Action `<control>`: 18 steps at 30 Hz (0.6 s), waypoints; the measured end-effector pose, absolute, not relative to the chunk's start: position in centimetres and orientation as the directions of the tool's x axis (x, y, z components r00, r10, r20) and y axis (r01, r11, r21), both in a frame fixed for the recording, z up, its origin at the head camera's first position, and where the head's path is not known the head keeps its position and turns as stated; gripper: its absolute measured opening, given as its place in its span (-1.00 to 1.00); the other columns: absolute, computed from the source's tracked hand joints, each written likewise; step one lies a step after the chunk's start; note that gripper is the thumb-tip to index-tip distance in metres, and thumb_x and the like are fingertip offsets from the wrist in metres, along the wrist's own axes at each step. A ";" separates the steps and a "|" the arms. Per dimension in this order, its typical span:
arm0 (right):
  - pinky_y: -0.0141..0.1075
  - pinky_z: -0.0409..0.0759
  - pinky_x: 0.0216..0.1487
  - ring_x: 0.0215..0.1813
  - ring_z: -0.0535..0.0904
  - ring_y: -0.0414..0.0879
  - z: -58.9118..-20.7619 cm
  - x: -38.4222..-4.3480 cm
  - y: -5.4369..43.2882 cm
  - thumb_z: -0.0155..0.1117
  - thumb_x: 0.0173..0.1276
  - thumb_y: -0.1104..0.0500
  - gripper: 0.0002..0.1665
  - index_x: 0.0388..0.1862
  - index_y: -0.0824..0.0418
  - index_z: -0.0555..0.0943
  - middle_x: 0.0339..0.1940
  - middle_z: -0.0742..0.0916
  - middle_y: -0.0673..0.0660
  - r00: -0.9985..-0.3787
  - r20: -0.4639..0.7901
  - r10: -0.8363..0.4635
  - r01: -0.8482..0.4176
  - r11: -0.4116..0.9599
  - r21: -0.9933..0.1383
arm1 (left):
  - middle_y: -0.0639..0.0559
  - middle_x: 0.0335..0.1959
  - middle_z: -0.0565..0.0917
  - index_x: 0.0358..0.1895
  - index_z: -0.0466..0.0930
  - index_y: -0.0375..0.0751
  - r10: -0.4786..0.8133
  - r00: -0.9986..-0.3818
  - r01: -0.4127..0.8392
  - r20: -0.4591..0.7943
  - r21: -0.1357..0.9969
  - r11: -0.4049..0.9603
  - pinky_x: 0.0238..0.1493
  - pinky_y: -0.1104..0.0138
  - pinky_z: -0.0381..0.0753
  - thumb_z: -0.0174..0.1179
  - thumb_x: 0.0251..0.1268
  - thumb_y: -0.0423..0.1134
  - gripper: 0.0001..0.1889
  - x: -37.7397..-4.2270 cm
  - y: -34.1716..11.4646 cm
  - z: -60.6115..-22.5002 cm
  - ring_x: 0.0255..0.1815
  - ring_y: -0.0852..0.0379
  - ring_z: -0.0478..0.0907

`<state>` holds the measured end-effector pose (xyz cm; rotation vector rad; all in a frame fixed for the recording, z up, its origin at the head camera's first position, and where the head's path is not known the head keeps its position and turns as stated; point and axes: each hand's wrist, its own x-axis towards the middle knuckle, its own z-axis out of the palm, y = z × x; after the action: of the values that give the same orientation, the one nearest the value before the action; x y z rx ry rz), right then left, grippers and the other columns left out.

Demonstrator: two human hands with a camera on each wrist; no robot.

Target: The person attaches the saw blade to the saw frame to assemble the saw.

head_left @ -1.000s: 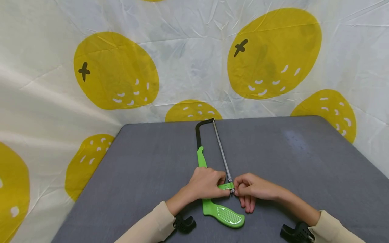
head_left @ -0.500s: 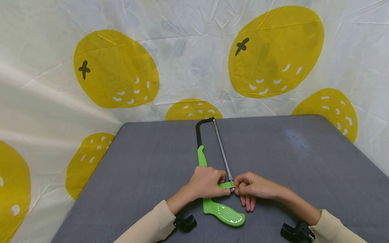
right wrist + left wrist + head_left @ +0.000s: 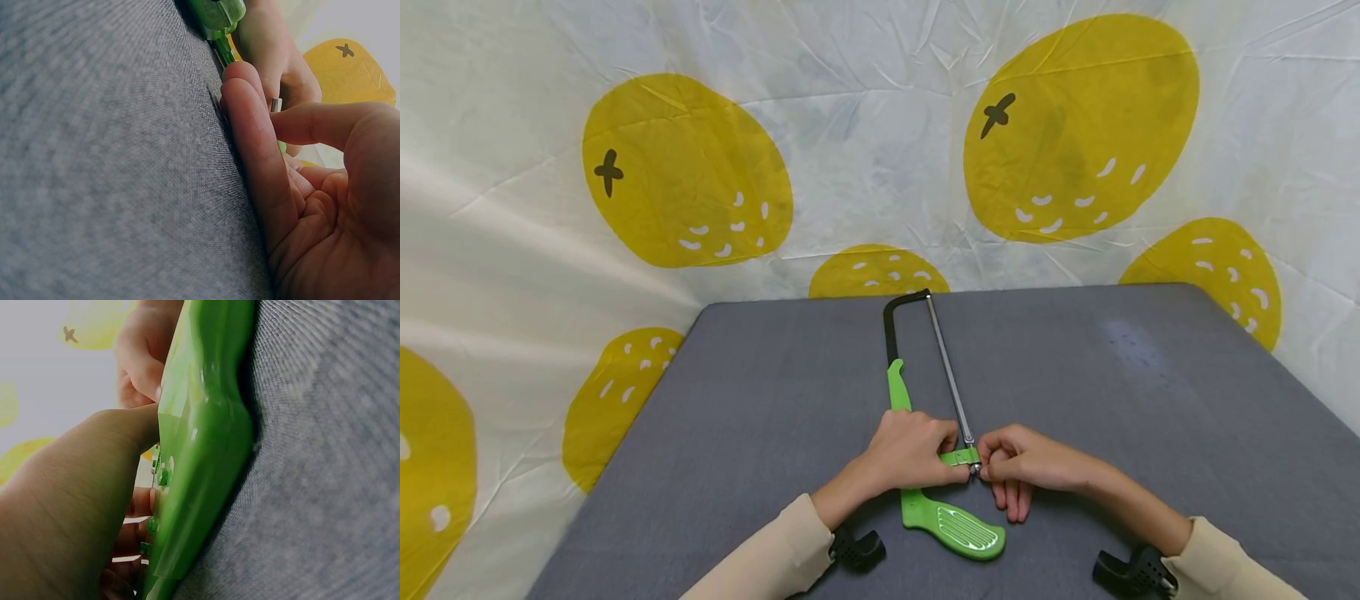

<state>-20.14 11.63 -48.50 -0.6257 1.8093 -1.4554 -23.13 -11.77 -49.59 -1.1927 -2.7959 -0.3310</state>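
Observation:
A hacksaw [image 3: 955,533] with a green handle and a black front bow lies on the table, its bow pointing away from me. Its silver blade [image 3: 950,367] runs along the right side. My left hand [image 3: 910,450] grips the green frame near the blade's close end; the left wrist view shows the thumb against the green body [image 3: 206,437]. At that end, my right hand [image 3: 1030,462] pinches a small silver tension nut [image 3: 975,469] between thumb and index finger. Its other fingers rest low by the cloth. In the right wrist view the silver piece [image 3: 276,104] shows beside the thumb, mostly hidden.
Grey cloth covers the table [image 3: 775,400], whose far edge meets a white curtain [image 3: 880,167] printed with yellow fruit. A pale mark [image 3: 1131,346] lies on the cloth at the right. Black wrist mounts [image 3: 859,552] sit below both cuffs.
Both hands keep their places on the hacksaw. The whole head view has shifted very slightly; no other movement is visible.

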 end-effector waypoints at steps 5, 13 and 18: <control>-0.15 0.71 -0.54 -0.59 0.75 -0.15 -48.6 -20.1 11.7 0.09 0.48 0.33 -0.79 -0.18 0.55 0.47 -0.55 0.74 0.13 -0.622 -0.227 -0.750 0.063 0.241 -0.968 | 0.31 -0.75 0.31 -0.60 0.35 0.19 0.703 -0.694 0.720 0.154 0.167 0.674 -0.72 0.35 0.09 0.29 0.15 0.28 -0.58 -23.1 -11.8 -49.6 -0.76 0.34 0.24; -0.12 0.71 -0.54 -0.59 0.75 -0.14 -48.6 -20.1 11.6 0.10 0.48 0.32 -0.81 -0.19 0.51 0.48 -0.55 0.74 0.13 -0.626 -0.233 -0.744 0.065 0.248 -0.967 | 0.31 -0.75 0.31 -0.60 0.35 0.19 0.706 -0.690 0.724 0.161 0.160 0.671 -0.72 0.35 0.10 0.28 0.17 0.27 -0.58 -23.1 -11.8 -49.6 -0.76 0.34 0.24; -0.13 0.71 -0.54 -0.59 0.74 -0.13 -48.6 -20.2 11.7 0.06 0.46 0.35 -0.85 -0.20 0.49 0.48 -0.55 0.74 0.14 -0.634 -0.239 -0.736 0.064 0.258 -0.964 | 0.31 -0.75 0.30 -0.59 0.35 0.19 0.710 -0.683 0.730 0.172 0.141 0.669 -0.72 0.36 0.08 0.29 0.18 0.29 -0.58 -23.2 -11.8 -49.7 -0.76 0.35 0.23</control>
<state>-20.17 11.66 -48.59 -0.6120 1.8295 -1.4488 -23.20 -11.84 -49.73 -1.2013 -2.7755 -0.3028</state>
